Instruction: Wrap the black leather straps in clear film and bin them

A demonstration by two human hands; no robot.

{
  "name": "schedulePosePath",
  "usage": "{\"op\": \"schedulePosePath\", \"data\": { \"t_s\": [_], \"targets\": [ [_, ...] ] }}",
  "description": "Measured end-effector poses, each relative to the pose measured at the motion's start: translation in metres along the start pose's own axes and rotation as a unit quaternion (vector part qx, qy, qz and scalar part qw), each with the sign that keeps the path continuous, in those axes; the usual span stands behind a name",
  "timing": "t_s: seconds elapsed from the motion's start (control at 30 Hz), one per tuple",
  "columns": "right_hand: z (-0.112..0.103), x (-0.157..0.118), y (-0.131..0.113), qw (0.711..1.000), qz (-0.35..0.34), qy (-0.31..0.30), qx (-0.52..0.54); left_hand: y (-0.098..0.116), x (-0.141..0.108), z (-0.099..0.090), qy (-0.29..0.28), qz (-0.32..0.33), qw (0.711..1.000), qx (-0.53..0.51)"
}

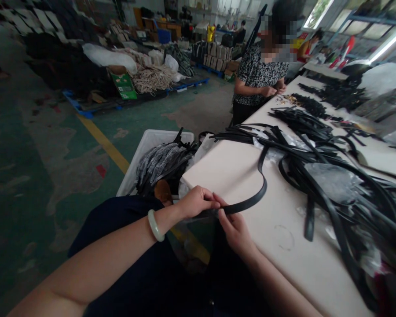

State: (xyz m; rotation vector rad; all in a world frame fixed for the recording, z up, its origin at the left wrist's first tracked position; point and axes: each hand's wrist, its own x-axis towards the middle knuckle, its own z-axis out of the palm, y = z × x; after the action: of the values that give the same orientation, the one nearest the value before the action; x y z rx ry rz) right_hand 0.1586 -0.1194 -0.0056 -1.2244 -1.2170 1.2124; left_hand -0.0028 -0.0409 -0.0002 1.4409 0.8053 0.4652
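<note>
A flat black strap (247, 201), probably rubber or leather, curves up from my hands and loops over the pale table (251, 259). My left hand (196, 202), with a pale green bangle (155, 225) on the wrist, pinches the strap near its end. My right hand (236, 231) grips the strap just beside it, at the table's near edge. Further right, a tangled heap of similar black straps (333, 185) lies on the tabletop with clear plastic (333, 181) among them. Neither hand touches the heap.
A white plastic crate (141, 167) of bundled grey-black strips stands left of the table. A co-worker (259, 79) works small brass parts (285, 100) at the far end. Pallets of sacks and boxes (152, 75) stand across the green factory floor (36, 176).
</note>
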Motion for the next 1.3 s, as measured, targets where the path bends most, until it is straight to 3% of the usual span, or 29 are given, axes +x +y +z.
{"op": "schedulePosePath", "data": {
  "t_s": [0.1, 0.17, 0.27, 0.33, 0.4, 0.47, 0.53, 0.67, 0.7, 0.8, 0.87, 0.93, 1.03, 1.1, 1.2, 1.3],
  "targets": [
    [-0.011, 0.005, -0.004, 0.987, -0.005, 0.091, 0.135, -0.004, 0.001, 0.003, -0.003, -0.020, 0.998, 0.055],
    [-0.013, 0.006, -0.006, 0.982, -0.024, 0.134, 0.129, -0.003, 0.002, 0.006, -0.002, -0.022, 0.999, 0.045],
    [-0.012, 0.002, -0.006, 0.998, 0.013, 0.037, 0.044, -0.001, 0.003, 0.009, -0.013, 0.003, 1.000, 0.000],
    [-0.016, 0.005, -0.006, 0.994, 0.045, -0.006, 0.102, 0.000, 0.003, 0.008, -0.027, 0.014, 0.999, 0.014],
    [-0.026, 0.012, -0.007, 0.975, 0.052, 0.039, 0.215, 0.000, 0.003, 0.006, -0.031, 0.003, 0.998, 0.060],
    [-0.034, 0.018, -0.007, 0.958, 0.044, 0.105, 0.263, -0.001, 0.003, 0.004, -0.022, -0.012, 0.996, 0.091],
    [-0.033, 0.015, -0.005, 0.969, 0.043, 0.119, 0.210, 0.000, 0.003, 0.005, -0.007, -0.008, 0.996, 0.084],
    [-0.025, -0.005, -0.009, 0.990, 0.081, -0.009, 0.114, 0.001, 0.003, 0.007, -0.006, 0.011, 0.996, 0.083],
    [-0.027, -0.006, -0.014, 0.989, 0.065, -0.005, 0.133, 0.000, 0.003, 0.007, -0.006, 0.010, 0.995, 0.099],
    [-0.042, 0.000, -0.030, 0.970, -0.041, 0.126, 0.202, -0.001, 0.005, 0.005, -0.004, 0.007, 0.991, 0.133],
    [-0.044, 0.004, -0.032, 0.960, -0.078, 0.173, 0.204, -0.001, 0.007, 0.005, -0.004, 0.013, 0.992, 0.123],
    [-0.034, 0.002, -0.026, 0.975, -0.065, 0.145, 0.153, -0.001, 0.009, 0.007, -0.013, 0.024, 0.995, 0.099],
    [-0.013, -0.008, -0.011, 0.999, -0.012, 0.039, 0.037, 0.001, 0.009, 0.009, -0.035, 0.047, 0.995, 0.085],
    [-0.008, -0.012, -0.009, 0.997, -0.030, 0.046, 0.052, 0.003, 0.008, 0.010, -0.039, 0.043, 0.993, 0.102],
    [-0.012, -0.012, -0.014, 0.979, -0.101, 0.130, 0.119, 0.007, 0.008, 0.012, -0.027, 0.020, 0.993, 0.109],
    [-0.008, -0.014, -0.007, 0.994, -0.092, 0.065, 0.012, 0.012, 0.009, 0.016, -0.034, 0.023, 0.997, 0.061]
  ]
}}
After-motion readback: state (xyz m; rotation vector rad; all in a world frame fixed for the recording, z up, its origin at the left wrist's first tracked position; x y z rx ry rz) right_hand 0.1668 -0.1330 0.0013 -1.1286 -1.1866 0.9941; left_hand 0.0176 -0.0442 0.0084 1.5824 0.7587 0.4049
